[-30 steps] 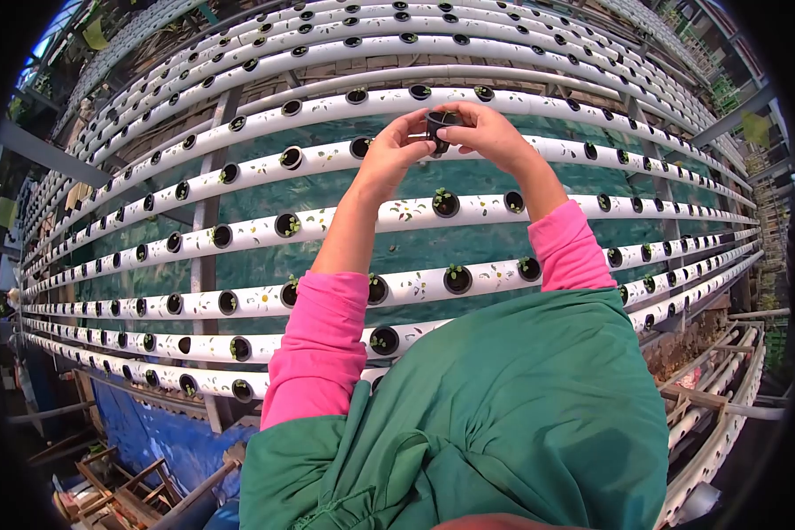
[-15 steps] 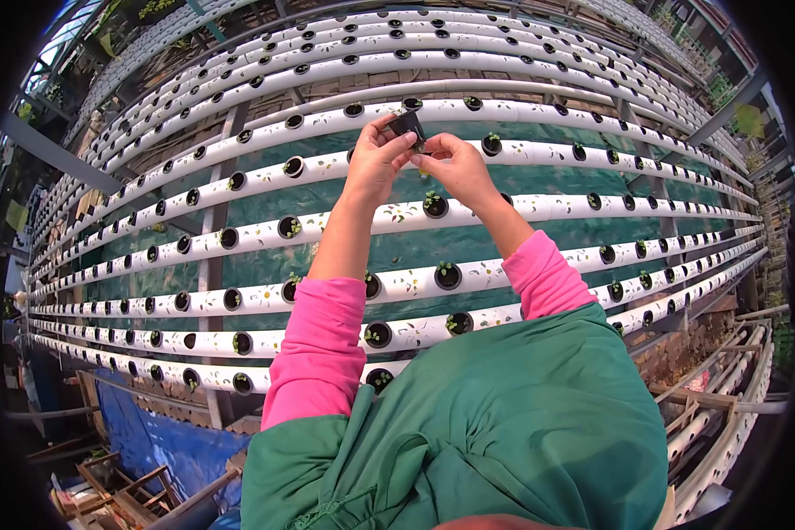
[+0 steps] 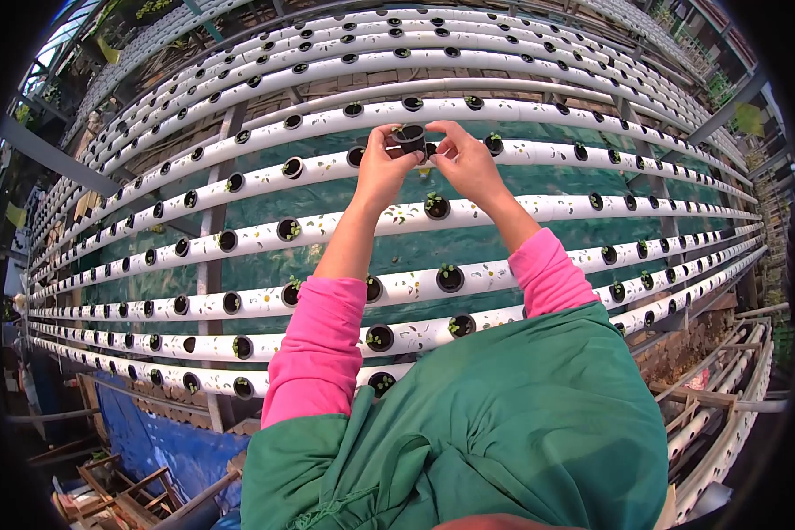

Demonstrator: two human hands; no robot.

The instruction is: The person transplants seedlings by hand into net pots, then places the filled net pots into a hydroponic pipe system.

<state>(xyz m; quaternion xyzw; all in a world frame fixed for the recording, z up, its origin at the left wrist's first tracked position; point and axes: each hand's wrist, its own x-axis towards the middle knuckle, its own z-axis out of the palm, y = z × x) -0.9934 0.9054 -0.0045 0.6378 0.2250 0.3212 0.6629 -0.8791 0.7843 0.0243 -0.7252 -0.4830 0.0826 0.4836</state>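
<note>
A small black plastic net cup (image 3: pixel 410 138) is gripped by the fingers of my left hand (image 3: pixel 382 166) above the white pipes. The cup's dark opening faces up toward me; what is inside is too small to tell. Close beside it on the right, my right hand (image 3: pixel 471 168) has thumb and fingertips pressed together. Whether a small thing is between those fingertips is hidden. Behind both hands runs a white pipe (image 3: pixel 539 154) with round holes holding black cups. One seedling cup (image 3: pixel 436 207) sits in the nearer pipe, just below the hands.
Several rows of white pipes with black cups and small green seedlings (image 3: pixel 449 277) stretch left and right. Green sheeting (image 3: pixel 344 256) lies beneath them. A grey metal post (image 3: pixel 57 157) slants at the left, and a blue tarp (image 3: pixel 150 433) hangs at the lower left.
The cup has tipped from tilted to more upright in my left hand. My right hand has moved away from it to the right, leaving a small gap.
</note>
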